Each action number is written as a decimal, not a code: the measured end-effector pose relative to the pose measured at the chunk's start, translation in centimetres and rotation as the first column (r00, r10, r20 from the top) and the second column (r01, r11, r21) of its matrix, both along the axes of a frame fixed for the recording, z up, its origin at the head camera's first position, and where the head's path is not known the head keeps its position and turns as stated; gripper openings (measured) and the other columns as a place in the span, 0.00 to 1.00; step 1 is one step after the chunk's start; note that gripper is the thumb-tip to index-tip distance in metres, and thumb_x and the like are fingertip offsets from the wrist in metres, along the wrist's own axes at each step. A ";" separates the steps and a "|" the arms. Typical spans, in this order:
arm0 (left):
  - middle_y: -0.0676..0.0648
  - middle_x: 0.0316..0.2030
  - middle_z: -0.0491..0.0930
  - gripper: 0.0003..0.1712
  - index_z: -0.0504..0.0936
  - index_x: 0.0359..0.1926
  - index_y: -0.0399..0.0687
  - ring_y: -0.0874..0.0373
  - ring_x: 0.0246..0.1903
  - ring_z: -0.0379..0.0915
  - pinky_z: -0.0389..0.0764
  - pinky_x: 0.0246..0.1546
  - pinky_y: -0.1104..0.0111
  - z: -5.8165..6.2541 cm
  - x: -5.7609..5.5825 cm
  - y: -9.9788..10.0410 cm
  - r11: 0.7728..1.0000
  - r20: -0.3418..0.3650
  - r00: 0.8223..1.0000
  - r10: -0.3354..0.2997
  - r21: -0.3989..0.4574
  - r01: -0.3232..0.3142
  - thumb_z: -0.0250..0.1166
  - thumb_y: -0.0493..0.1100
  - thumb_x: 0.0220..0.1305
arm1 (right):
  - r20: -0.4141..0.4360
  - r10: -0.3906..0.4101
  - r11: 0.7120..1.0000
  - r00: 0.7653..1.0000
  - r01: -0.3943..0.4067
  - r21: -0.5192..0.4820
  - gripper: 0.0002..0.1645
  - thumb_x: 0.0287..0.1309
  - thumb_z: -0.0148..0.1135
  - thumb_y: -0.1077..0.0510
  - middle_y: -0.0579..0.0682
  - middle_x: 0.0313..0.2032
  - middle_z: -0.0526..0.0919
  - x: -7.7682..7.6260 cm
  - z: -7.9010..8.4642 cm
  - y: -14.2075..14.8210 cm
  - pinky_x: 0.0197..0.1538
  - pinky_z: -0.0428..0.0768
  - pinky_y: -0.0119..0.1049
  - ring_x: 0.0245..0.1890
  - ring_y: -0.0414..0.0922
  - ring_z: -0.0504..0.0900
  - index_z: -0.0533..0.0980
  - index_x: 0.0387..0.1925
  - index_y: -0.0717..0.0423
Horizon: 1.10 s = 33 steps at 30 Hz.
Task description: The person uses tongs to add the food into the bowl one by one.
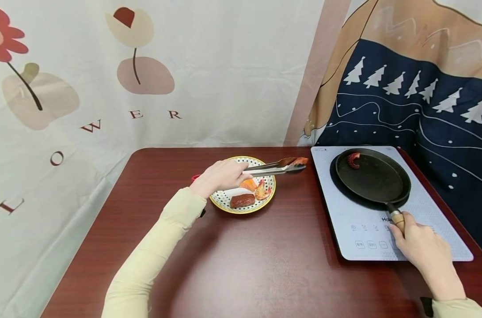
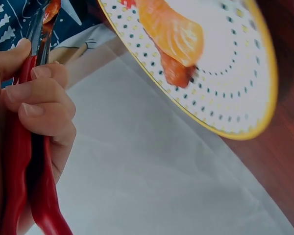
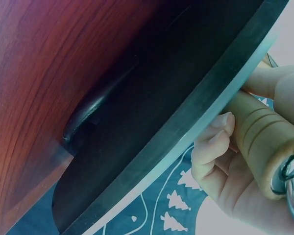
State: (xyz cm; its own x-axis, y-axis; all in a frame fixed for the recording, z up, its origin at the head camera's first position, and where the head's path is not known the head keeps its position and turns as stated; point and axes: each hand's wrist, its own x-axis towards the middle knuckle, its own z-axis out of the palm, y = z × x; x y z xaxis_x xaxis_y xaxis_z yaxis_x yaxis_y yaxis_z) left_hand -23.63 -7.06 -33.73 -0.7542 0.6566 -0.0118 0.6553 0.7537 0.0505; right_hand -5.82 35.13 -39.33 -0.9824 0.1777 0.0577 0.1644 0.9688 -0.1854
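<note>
In the head view my left hand (image 1: 224,176) is over the plate (image 1: 227,204) and grips metal tongs (image 1: 270,171), whose red handles (image 2: 20,142) show in the left wrist view. At the tips of the tongs is a small reddish-orange piece of food (image 1: 301,161), beyond the plate's right rim. The yellow-rimmed, dotted plate bears a brown steak (image 1: 242,201), an orange salmon piece (image 1: 248,184) and a shrimp (image 1: 262,191). My right hand (image 1: 423,245) holds the wooden handle (image 3: 264,132) of a black frying pan (image 1: 377,179). A dark red octopus tentacle (image 1: 353,160) lies in the pan, near its far left edge.
Under the pan is a flat white induction cooktop (image 1: 344,229) with touch controls along its front. It stands at the right of the reddish-brown table (image 1: 272,260). A pale printed curtain (image 1: 233,79) and a dark blue tree-patterned cloth (image 1: 407,101) hang behind.
</note>
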 end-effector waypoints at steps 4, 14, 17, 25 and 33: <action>0.51 0.19 0.70 0.17 0.73 0.32 0.47 0.56 0.25 0.70 0.74 0.32 0.63 -0.1 -0.3 1.8 1.000 0.003 1.000 -0.027 0.015 0.027 0.53 0.55 0.66 | 0.004 -0.002 1.000 1.000 0.002 -0.002 0.28 0.57 0.59 0.54 0.82 0.35 0.74 0.0 0.0 0.0 0.21 0.67 0.57 0.27 0.72 0.74 0.64 0.49 0.72; 0.46 0.25 0.78 0.21 0.71 0.37 0.46 0.52 0.27 0.77 0.78 0.32 0.61 0.2 -0.5 6.6 1.000 -0.009 1.000 -0.012 0.009 0.012 0.48 0.59 0.67 | 0.025 -0.014 1.000 1.000 0.014 0.003 0.29 0.57 0.59 0.54 0.82 0.36 0.73 -0.1 0.1 -0.1 0.20 0.68 0.56 0.27 0.72 0.74 0.63 0.51 0.73; 0.46 0.28 0.79 0.21 0.72 0.40 0.47 0.52 0.30 0.78 0.79 0.34 0.59 0.2 -0.5 7.9 1.000 -0.011 1.000 0.000 0.011 0.001 0.48 0.60 0.67 | 0.023 -0.013 1.000 1.000 0.013 0.003 0.29 0.57 0.59 0.54 0.82 0.35 0.74 -0.1 0.1 -0.2 0.20 0.68 0.56 0.26 0.72 0.74 0.63 0.50 0.73; 0.46 0.31 0.80 0.21 0.72 0.41 0.47 0.52 0.32 0.79 0.81 0.34 0.60 -0.5 -0.3 11.1 0.999 -0.030 1.000 0.005 0.035 -0.004 0.47 0.60 0.67 | 0.022 -0.015 1.000 1.000 0.015 0.004 0.30 0.57 0.59 0.54 0.83 0.36 0.73 -0.1 0.1 -0.3 0.19 0.68 0.56 0.27 0.73 0.74 0.63 0.51 0.73; 0.47 0.33 0.81 0.21 0.73 0.41 0.48 0.54 0.32 0.79 0.81 0.33 0.61 -1.7 0.2 14.2 0.996 -0.030 0.999 0.013 0.086 -0.010 0.47 0.59 0.67 | 0.030 -0.026 1.000 0.999 0.025 0.006 0.30 0.58 0.58 0.53 0.83 0.38 0.72 -0.1 0.1 -0.2 0.21 0.68 0.58 0.30 0.74 0.74 0.62 0.52 0.72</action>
State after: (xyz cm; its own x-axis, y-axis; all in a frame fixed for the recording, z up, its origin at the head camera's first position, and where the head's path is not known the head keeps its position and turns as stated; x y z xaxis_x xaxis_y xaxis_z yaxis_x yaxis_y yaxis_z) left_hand -23.45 7.10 -35.45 -0.7607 0.6457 0.0672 0.6491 0.7547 0.0955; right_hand -5.87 34.93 -39.21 -0.9788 0.2025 0.0292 0.1945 0.9653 -0.1745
